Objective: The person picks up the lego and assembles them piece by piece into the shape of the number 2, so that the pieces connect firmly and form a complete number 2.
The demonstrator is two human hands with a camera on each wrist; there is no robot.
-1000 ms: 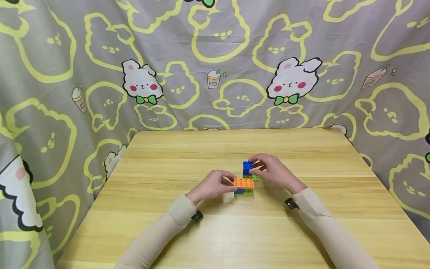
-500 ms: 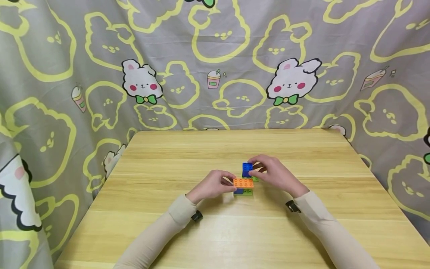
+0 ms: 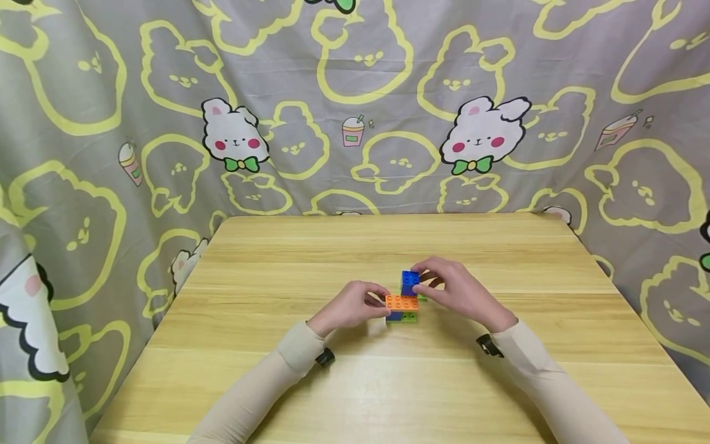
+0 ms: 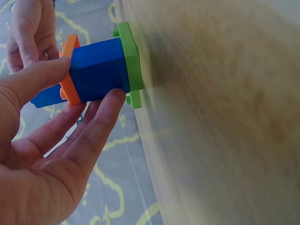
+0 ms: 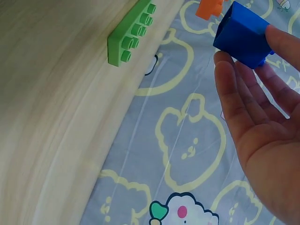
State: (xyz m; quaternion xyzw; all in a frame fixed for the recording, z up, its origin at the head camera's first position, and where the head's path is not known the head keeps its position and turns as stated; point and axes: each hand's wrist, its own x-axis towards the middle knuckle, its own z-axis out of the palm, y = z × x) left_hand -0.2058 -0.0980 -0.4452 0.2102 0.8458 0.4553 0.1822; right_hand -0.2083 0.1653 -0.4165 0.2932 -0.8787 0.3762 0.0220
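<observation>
A small stack of toy building bricks stands on the table: a green plate [image 4: 132,58] at the bottom, a blue brick [image 4: 99,70] on it, and a studded orange plate [image 3: 402,302] on top. My left hand [image 3: 355,303] pinches the stack from its left side, thumb at the orange plate and fingers along the lower blue brick. Between the thumb and fingers of my right hand [image 3: 463,293] is a second blue brick [image 5: 243,35], held studs up and tilted in the right wrist view. It hangs above the green plate's studs, overlapping the orange plate's far edge in the head view.
The wooden table [image 3: 288,259] reaches back to a grey curtain [image 3: 344,68] with cartoon prints, which also hangs at both sides. Black wrist devices sit under the left cuff [image 3: 299,345] and right cuff [image 3: 518,342].
My right hand has come slightly nearer with its blue brick, which now overlaps the orange plate's far edge in the head view. The left hand and the stack have stayed put.
</observation>
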